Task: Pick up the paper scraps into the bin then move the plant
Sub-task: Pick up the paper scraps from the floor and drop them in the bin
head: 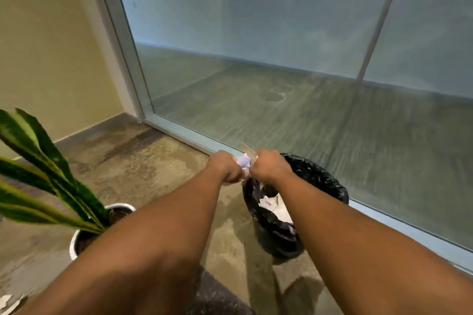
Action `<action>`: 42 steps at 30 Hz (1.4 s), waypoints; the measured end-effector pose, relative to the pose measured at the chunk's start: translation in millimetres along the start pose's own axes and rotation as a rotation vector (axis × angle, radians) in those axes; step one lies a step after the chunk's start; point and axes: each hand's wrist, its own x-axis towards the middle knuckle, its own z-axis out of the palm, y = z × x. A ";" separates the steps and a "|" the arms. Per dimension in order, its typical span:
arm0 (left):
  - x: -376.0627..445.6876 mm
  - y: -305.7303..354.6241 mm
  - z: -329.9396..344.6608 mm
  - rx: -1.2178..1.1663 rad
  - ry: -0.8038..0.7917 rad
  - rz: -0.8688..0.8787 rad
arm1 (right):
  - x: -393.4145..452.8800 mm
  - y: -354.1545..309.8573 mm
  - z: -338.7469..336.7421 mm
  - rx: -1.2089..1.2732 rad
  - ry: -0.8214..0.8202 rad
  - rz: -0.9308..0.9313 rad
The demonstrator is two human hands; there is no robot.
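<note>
Both my hands meet above the far-left rim of the bin (pixel 320 176), a small can lined with a black bag. My left hand (pixel 226 167) and my right hand (pixel 270 166) are closed together on a bunch of paper scraps (pixel 244 161), pale and crumpled, sticking out between the fists. White paper (pixel 275 208) lies inside the bin. The plant (pixel 46 174), with long green and yellow leaves, stands in a white pot (pixel 75 240) at the left, partly hidden behind my left forearm.
A frosted glass wall (pixel 281 59) with a metal frame runs just behind the bin. A beige wall (pixel 46 46) closes the left corner. More white scraps (pixel 7 303) lie on the carpet at the bottom left edge.
</note>
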 end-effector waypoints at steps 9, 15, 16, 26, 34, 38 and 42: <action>3.0 60.7 52.3 -0.191 -0.076 0.110 | -0.6 57.7 -10.9 0.057 0.010 0.276; 7.9 43.7 59.1 -0.593 -0.233 0.083 | 1.4 67.7 -2.9 0.085 -0.064 0.350; 9.4 37.8 57.0 -0.628 -0.211 0.069 | 2.0 66.0 -2.0 0.090 -0.049 0.346; -9.4 -48.9 32.9 -0.480 0.117 0.101 | 4.2 -10.4 41.4 0.339 -0.092 -0.076; -71.8 -205.2 27.5 -0.232 0.080 -0.067 | -26.9 -103.7 128.3 -0.018 -0.407 -0.363; -95.1 -259.4 20.5 -0.196 0.152 -0.116 | -44.6 -142.3 170.0 -0.028 -0.501 -0.458; -119.9 -313.8 14.6 -0.213 0.147 -0.185 | -65.0 -190.3 215.3 -0.001 -0.540 -0.556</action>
